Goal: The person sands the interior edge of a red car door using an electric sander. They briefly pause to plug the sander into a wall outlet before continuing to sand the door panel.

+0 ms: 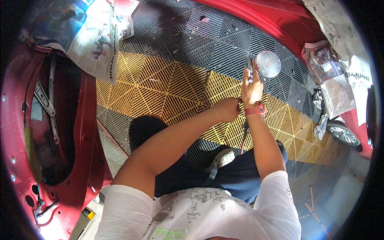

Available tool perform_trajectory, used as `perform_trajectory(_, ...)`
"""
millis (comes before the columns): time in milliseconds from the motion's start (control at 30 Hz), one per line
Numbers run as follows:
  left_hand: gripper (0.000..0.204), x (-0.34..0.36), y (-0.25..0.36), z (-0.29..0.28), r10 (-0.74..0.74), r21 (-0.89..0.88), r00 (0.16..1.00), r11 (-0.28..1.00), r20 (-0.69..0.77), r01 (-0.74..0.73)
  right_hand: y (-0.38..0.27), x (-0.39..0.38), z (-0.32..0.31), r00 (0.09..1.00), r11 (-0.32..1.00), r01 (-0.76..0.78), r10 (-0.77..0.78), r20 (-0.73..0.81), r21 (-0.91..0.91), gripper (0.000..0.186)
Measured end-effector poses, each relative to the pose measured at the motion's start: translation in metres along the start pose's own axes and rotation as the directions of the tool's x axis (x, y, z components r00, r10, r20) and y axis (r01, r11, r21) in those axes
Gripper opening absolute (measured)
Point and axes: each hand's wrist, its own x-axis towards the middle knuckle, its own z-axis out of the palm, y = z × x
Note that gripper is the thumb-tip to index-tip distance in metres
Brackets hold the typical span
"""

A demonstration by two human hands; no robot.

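Note:
My right hand [252,91], with a red watch on its wrist, is closed around a spray gun. A round translucent cup [268,64] sits on the gun, just beyond my fingers. Silver metal of the spray gun [251,75] shows between the fingers; most of its body is hidden. My left hand [229,109] is curled shut against the inner side of my right wrist, and what its fingers hold is hidden. Below the hands, a dark fitting with a thin red hose [243,141] hangs down.
A red car panel [86,160] with an open cavity stands at my left. Newspaper [98,50] covers its upper part. Red bodywork [276,20] curves across the far right, with more newspaper [338,94]. A wheel [343,134] is at right. Slatted grey and yellow tiles [160,86] form the floor.

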Motion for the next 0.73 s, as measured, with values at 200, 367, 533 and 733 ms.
perform_trajectory(200,0.034,-0.028,-0.002,0.003,0.035,0.611,0.988,0.783,0.152,-0.121,0.03,0.0,0.016,0.988,0.97,0.097,-0.121,-0.095,-0.224,0.053)
perform_trajectory(367,0.029,-0.038,-0.002,0.005,-0.041,0.627,0.964,0.767,0.263,-0.138,0.012,-0.001,0.026,0.971,0.961,0.213,-0.229,-0.075,-0.176,0.054)
perform_trajectory(533,0.025,-0.043,-0.004,0.003,-0.108,0.637,0.958,0.766,0.267,-0.091,-0.041,-0.01,0.045,0.961,0.961,0.269,-0.273,0.052,0.065,0.047)
perform_trajectory(733,0.028,-0.044,-0.029,-0.001,-0.151,0.617,0.967,0.787,0.206,-0.009,-0.078,-0.01,0.065,0.932,0.938,0.297,-0.325,0.158,0.181,0.043)
